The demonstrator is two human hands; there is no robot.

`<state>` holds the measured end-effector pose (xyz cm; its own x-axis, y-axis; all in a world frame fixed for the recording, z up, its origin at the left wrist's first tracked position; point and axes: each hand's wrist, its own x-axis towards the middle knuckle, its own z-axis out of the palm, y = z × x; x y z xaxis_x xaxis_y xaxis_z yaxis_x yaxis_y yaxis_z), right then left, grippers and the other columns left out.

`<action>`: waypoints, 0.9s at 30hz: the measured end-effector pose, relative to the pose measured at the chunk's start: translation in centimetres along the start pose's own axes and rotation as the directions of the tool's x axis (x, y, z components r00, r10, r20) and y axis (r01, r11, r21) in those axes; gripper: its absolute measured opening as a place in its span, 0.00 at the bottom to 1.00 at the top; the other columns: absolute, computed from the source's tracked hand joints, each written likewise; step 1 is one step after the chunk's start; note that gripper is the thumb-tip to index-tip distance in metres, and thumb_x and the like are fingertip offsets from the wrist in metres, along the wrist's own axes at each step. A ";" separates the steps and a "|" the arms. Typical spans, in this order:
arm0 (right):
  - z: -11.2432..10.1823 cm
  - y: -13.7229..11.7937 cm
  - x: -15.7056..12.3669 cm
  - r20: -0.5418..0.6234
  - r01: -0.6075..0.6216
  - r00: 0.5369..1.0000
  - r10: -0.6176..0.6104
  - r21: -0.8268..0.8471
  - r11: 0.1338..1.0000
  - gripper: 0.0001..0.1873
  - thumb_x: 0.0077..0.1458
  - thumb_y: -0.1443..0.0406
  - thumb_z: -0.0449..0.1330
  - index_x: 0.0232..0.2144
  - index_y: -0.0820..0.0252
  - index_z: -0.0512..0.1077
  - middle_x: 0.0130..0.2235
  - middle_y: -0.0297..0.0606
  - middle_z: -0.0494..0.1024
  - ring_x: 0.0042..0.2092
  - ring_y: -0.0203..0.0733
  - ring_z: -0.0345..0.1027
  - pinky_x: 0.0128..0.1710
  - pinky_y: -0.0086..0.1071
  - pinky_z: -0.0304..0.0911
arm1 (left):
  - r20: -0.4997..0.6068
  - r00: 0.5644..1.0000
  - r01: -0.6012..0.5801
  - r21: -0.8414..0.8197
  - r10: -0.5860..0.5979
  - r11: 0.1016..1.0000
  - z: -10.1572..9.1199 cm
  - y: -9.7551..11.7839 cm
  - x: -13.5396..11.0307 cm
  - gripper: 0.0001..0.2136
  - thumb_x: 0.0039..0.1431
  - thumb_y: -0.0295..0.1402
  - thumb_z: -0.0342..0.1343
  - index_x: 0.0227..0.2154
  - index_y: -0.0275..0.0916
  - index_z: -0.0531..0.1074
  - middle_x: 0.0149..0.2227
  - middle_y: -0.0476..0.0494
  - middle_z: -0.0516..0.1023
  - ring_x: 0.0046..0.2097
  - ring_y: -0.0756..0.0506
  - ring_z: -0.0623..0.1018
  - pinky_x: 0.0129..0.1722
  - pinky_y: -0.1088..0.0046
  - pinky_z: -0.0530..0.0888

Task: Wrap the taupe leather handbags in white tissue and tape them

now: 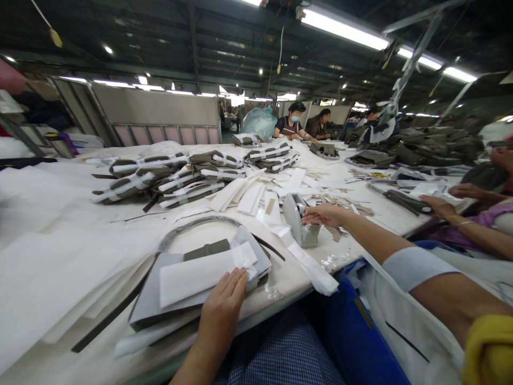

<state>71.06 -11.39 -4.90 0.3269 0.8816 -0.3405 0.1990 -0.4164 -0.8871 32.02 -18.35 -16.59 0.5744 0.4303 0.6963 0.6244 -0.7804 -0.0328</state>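
Note:
My left hand (225,299) lies with its fingers flat on a white padding strip (196,278), pressing at its right end near a crinkled, shiny white piece. Under the strip is a grey-covered, dark olive handbag (148,299) lying on its side, its wrapped handle (192,223) arching away from me. My right hand (324,215) reaches to a grey tape dispenser (295,222), fingers stretched out and touching its front. No tape shows between these fingers. A band of thin white wrap (308,262) hangs over the table edge beside the dispenser.
Wrapped olive bags (136,182) are piled behind, with loose white strips (244,192) beside them. White sheets (60,240) cover the left side. A blue bin (356,326) stands below the edge. A co-worker's hands (441,206) handle a bag at right; other people sit farther back.

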 end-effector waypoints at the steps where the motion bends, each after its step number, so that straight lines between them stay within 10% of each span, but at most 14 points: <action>1: 0.0 -0.3 0.1 0.011 -0.037 0.999 0.036 0.025 0.999 0.13 0.65 0.68 0.54 0.30 0.70 0.73 0.30 0.53 0.81 0.29 0.40 0.77 0.29 0.26 0.74 | 0.006 1.000 -0.002 0.001 0.002 1.000 0.0 0.0 -0.1 0.15 0.66 0.22 0.48 0.54 0.35 0.70 0.55 0.42 0.76 0.55 0.42 0.76 0.57 0.63 0.74; 14: -1.1 -1.1 -9.1 -0.092 0.097 0.993 -0.071 0.334 0.938 0.11 0.65 0.63 0.57 0.35 0.66 0.75 0.39 0.47 0.81 0.39 0.38 0.77 0.42 0.26 0.75 | -0.005 1.000 -0.005 -0.002 0.005 1.000 -0.5 0.2 0.3 0.14 0.68 0.24 0.46 0.52 0.35 0.72 0.54 0.44 0.77 0.54 0.43 0.77 0.56 0.64 0.74; 20: 1.0 3.9 -13.3 -0.160 0.168 0.978 -0.132 0.244 0.955 0.17 0.54 0.55 0.67 0.38 0.64 0.78 0.43 0.47 0.81 0.43 0.42 0.76 0.41 0.27 0.74 | -0.020 1.000 -0.019 0.001 0.019 1.000 -0.5 0.1 0.3 0.14 0.69 0.25 0.46 0.52 0.35 0.71 0.54 0.43 0.77 0.54 0.42 0.77 0.55 0.63 0.74; 27: 2.9 10.7 -9.9 -0.294 0.141 0.954 -0.056 0.275 0.951 0.21 0.42 0.53 0.72 0.34 0.61 0.77 0.36 0.41 0.81 0.36 0.38 0.75 0.35 0.27 0.72 | -0.036 0.999 -0.020 -0.004 0.020 1.000 -0.7 0.2 0.4 0.14 0.69 0.25 0.46 0.52 0.35 0.72 0.53 0.42 0.78 0.53 0.42 0.78 0.55 0.62 0.75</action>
<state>67.28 -23.96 -11.93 0.5721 0.7993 -0.1836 -0.0191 -0.2108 -0.9773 32.00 -18.60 -15.85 0.5674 0.3982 0.7207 0.6108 -0.7906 -0.0441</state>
